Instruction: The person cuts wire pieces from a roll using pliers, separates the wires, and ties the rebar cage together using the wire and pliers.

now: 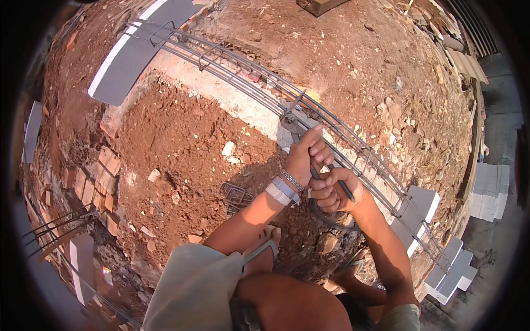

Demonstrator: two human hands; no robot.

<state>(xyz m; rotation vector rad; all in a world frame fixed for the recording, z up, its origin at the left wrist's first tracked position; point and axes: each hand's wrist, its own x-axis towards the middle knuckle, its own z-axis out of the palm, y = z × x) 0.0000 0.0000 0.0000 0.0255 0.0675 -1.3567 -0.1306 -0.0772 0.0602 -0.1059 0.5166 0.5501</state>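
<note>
A pair of end-cutting pincers point(295, 129) has its jaws at a crosswise stirrup on a long rebar cage point(237, 83). Whether the jaws grip a tie wire there is too small to tell. My left hand point(307, 154), with a watch and a bracelet at the wrist, is closed around the pincers' handles near the head. Lower down, my right hand point(338, 190) is wrapped around the handle ends, and one dark handle sticks out past its fingers. Below my hands hangs or lies a dark loop point(331, 222), perhaps coiled wire, partly hidden by the right hand.
The cage rests on a grey-white block point(124, 69) at upper left and another block point(418, 212) at right. Loose stirrups point(237, 197) lie on the dug soil. Broken bricks point(99, 176) and rebar ends point(55, 229) are at left. More blocks point(488, 193) stand at far right.
</note>
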